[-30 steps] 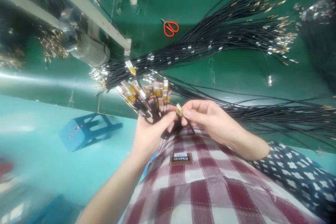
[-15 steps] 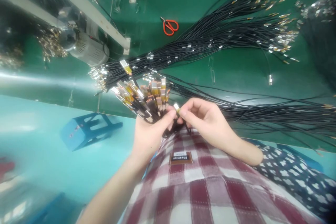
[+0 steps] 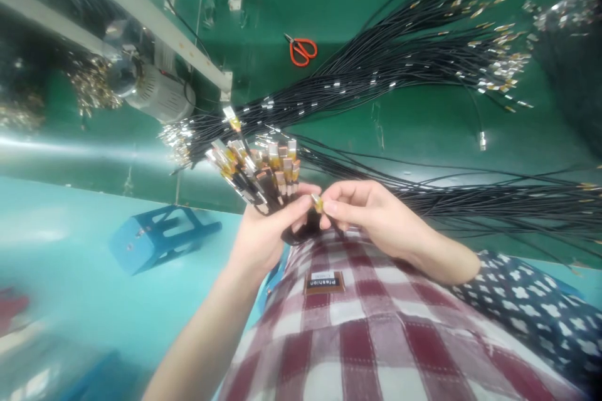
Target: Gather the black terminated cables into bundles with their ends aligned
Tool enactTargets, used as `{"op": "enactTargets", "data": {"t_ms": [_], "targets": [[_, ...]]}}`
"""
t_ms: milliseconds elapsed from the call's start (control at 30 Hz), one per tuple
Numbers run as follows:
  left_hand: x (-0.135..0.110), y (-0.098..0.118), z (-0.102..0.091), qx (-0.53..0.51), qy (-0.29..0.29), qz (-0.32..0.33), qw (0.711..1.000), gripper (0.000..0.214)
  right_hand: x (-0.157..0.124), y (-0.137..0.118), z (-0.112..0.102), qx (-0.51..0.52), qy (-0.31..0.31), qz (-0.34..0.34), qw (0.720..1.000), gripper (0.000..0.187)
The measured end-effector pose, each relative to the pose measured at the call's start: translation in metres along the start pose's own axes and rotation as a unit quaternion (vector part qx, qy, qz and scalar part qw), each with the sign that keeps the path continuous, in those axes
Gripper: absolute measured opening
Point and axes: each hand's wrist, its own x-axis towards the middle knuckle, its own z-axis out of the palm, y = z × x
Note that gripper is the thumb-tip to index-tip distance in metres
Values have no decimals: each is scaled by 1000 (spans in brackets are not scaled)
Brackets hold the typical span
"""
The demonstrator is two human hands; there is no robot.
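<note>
My left hand [image 3: 270, 225] is wrapped round a bundle of black cables [image 3: 263, 178], whose metal connector ends with yellow tape fan out above the fist. Between the thumb and fingers of my right hand [image 3: 364, 207] is a single cable end [image 3: 318, 202], with a silvery tip and a yellow band. That tip sits right by my left thumb, and I cannot tell whether the thumb presses on it. The lower lengths of the held cables are mostly hidden behind the hands and the checked apron [image 3: 348, 326].
Long bundles of black cables [image 3: 367, 69] lie across the green table [image 3: 263, 62]. Red-handled scissors [image 3: 301, 50] rest behind them. A grey motor [image 3: 164, 91] and pale metal frame [image 3: 188, 44] stand at the left. Below is a blue stool [image 3: 141, 241] on the floor.
The single cable end has tilted and dropped slightly, closer to my left thumb. My left hand's bundle has shifted a little to the right at its upper left.
</note>
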Motion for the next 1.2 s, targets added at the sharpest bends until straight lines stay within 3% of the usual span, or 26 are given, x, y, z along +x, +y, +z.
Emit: {"op": "enactTargets", "data": {"t_ms": [167,600,867,1100,1200], "targets": [[2,5,-3,-8,-42,-31,999,13,3,-2,2,63,-29,43,997,21],[-2,2,2,-9,-13,-7,1000,24,4,-2,-2,112,-82,113,984,23],[-10,-3,-1,55,-3,37,998,15,-2,-3,8,51,-21,45,997,25],[-14,-9,11,31,65,55,996,9,-9,-4,19,-57,89,-56,993,24],[-14,-8,16,-11,88,48,995,8,-9,-2,20,-90,69,-72,991,22]]}}
